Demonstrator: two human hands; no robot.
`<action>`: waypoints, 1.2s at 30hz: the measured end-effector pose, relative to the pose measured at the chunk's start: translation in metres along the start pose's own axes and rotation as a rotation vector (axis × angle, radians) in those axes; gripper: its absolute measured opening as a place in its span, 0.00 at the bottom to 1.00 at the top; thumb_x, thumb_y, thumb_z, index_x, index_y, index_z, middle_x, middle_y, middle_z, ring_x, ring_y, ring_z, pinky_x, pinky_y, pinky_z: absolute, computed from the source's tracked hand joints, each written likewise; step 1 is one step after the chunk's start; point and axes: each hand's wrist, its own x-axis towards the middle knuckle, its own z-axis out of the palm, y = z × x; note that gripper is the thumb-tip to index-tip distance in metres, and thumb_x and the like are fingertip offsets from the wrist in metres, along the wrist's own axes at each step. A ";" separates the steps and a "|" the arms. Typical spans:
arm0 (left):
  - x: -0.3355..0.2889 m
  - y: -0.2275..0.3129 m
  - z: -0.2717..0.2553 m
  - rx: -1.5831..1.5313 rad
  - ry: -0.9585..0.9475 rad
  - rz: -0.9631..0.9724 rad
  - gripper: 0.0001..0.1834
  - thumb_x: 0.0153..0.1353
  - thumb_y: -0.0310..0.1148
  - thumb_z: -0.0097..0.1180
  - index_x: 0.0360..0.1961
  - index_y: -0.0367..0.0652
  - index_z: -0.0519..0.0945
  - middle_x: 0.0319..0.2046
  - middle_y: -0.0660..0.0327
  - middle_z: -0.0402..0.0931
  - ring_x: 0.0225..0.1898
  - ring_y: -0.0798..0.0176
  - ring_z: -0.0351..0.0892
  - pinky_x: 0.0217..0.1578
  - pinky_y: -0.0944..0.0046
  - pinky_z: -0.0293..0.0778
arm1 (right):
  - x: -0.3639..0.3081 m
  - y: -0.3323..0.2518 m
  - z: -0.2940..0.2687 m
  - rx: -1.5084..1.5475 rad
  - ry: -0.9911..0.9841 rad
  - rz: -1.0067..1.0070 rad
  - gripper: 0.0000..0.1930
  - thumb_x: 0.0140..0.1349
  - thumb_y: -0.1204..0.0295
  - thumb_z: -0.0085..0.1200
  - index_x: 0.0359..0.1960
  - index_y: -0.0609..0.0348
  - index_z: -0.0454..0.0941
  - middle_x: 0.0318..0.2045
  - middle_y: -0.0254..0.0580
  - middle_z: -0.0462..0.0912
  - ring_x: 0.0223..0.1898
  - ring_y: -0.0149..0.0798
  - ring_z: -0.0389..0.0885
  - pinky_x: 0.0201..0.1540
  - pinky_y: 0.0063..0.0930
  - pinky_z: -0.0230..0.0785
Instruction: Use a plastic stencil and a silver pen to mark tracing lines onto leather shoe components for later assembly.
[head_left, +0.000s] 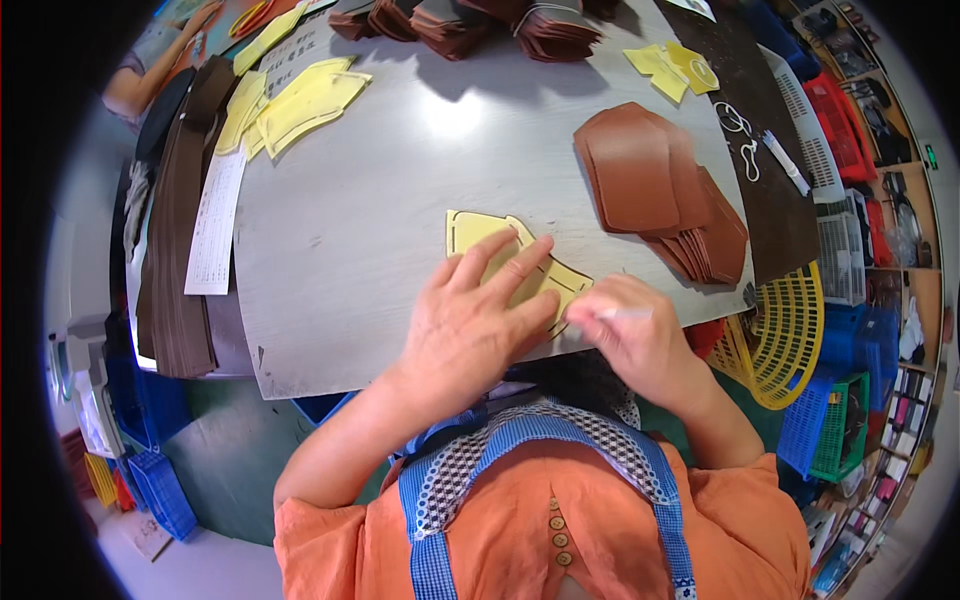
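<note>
A pale yellow pattern template [478, 228] with dark slots lies near the table's front edge. My left hand [470, 320] is spread over it, fingers apart, pressing it down. A dark edge shows under the template, but what lies beneath is mostly hidden. At the template's right corner, my right hand [635, 325] is closed around a slim whitish pen-like tool [632, 314], partly blurred, its tip hidden by the fingers. To the right of the hands sits a fanned stack of reddish-brown leather pieces [640, 175].
Bundled brown leather pieces [555, 35] line the far edge. Yellow templates lie at far left [310, 105] and far right [672, 70]. Long brown strips [180, 250] and a paper sheet [215, 225] flank the left side. A yellow basket [790, 340] stands right. Another person's arm [160, 80] shows far left.
</note>
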 end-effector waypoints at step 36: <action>0.195 -0.048 -0.041 0.245 -0.725 0.074 0.43 0.33 0.44 0.82 0.53 0.35 0.80 0.42 0.47 0.81 0.47 0.39 0.81 0.49 0.49 0.76 | -0.017 0.108 -0.113 -0.013 0.074 0.516 0.36 0.56 0.61 0.74 0.63 0.65 0.74 0.52 0.55 0.85 0.53 0.45 0.84 0.59 0.34 0.73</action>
